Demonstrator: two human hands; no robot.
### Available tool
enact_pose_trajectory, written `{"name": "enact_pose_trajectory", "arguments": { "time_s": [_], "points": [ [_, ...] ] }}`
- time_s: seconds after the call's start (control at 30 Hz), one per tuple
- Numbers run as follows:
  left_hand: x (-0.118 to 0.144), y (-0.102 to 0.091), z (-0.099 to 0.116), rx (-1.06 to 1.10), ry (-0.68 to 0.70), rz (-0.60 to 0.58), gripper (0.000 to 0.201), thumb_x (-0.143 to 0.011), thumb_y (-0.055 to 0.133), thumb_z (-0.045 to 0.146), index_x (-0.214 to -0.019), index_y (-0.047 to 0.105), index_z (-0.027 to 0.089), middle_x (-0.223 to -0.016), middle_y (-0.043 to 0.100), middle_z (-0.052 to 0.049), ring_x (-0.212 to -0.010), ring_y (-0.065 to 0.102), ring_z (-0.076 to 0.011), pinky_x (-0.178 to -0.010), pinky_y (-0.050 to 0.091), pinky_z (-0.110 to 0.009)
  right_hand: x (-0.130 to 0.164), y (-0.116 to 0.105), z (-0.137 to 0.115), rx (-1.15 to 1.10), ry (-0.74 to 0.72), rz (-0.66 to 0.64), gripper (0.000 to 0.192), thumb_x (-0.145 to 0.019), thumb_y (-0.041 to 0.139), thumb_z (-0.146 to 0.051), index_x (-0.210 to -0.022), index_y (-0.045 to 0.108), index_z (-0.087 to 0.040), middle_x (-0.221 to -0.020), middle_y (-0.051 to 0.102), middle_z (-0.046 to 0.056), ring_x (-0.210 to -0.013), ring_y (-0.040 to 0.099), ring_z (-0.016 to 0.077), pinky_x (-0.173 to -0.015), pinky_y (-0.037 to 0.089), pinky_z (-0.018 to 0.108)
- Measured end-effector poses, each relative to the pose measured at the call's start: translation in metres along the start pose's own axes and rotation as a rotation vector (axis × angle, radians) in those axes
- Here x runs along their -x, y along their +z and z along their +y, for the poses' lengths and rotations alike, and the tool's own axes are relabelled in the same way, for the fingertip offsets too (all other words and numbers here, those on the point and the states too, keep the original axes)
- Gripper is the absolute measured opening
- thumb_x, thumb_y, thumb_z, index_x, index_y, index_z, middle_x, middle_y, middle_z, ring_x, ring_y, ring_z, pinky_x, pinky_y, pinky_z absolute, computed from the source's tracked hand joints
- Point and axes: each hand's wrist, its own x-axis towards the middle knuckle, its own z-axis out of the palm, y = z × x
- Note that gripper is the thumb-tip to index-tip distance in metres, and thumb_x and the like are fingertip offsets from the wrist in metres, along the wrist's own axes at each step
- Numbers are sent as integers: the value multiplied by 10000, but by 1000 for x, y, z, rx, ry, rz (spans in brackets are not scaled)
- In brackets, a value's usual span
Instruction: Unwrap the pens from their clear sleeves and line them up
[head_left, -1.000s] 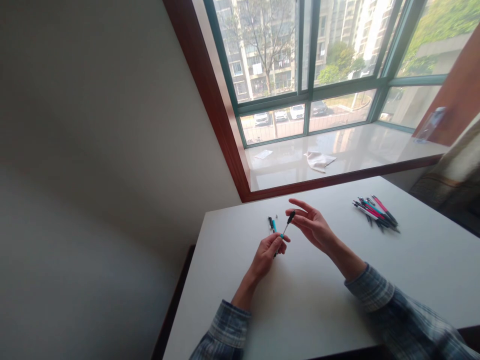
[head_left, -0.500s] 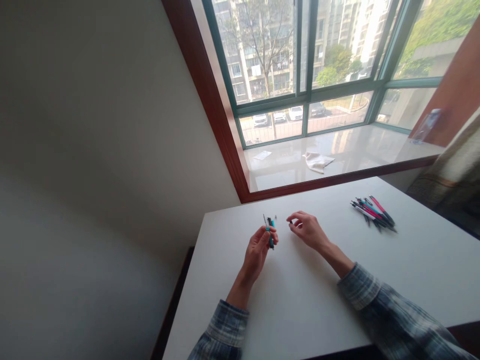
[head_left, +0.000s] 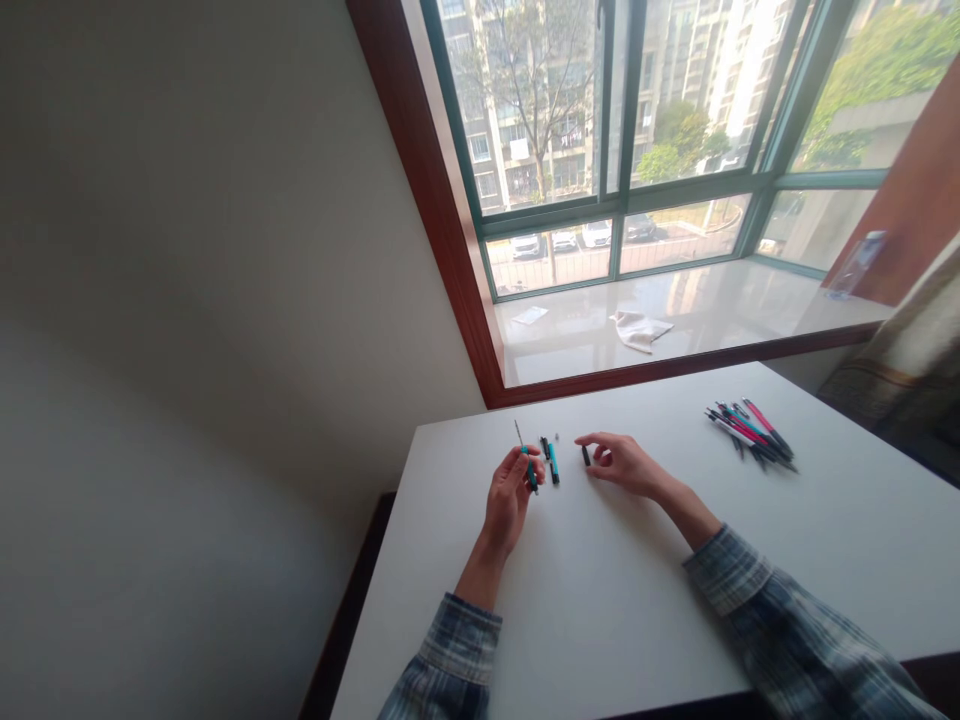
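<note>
My left hand (head_left: 511, 490) is closed around a teal pen barrel (head_left: 531, 474), held tilted over the white table, with a thin metal-coloured tip pointing up from its top end. My right hand (head_left: 619, 462) is to the right, its thumb and fingers curled around a short black pen part (head_left: 586, 456). The exact contact of those fingertips is hard to see. Between the hands lie a teal and black pen piece (head_left: 553, 464) and a small black piece (head_left: 545, 446), partly beside my left fingers. A tiny grey bit (head_left: 557, 436) rests just behind them.
A pile of pens (head_left: 754, 435) in black, pink, white and teal lies on the right of the white table (head_left: 630, 590). Behind it, the window sill carries a crumpled cloth (head_left: 640, 331), a flat paper (head_left: 530, 315) and a clear bottle (head_left: 857, 266). A wall stands at left.
My left hand has shifted slightly left with the barrel, uncovering the pieces on the table. The right fingers have spread a little, and more of the black pen part shows.
</note>
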Motion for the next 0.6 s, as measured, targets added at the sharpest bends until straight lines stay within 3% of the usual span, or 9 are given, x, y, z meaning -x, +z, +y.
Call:
{"name": "enact_pose_trajectory", "arguments": {
  "time_s": [0.2, 0.6],
  "points": [
    [1, -4, 1, 18, 5, 8, 282, -925, 677, 428, -1023, 692, 165, -776, 583, -16, -747, 525, -141, -751, 404, -286, -19, 24, -6, -43, -18, 125, 759, -784, 740, -230, -1492, 478, -300, -1210, 731, 58, -1042, 658, 228, -898, 550, 370],
    [-3, -5, -2, 30, 4, 24, 266, -916, 690, 418, -1013, 701, 171, -764, 575, -13, -747, 519, -140, -736, 401, -285, -35, 30, -1, 31, -19, 98, 869, -788, 711, -223, -1579, 361, -297, -1257, 733, 47, -1075, 664, 246, -1025, 494, 419]
  ]
}}
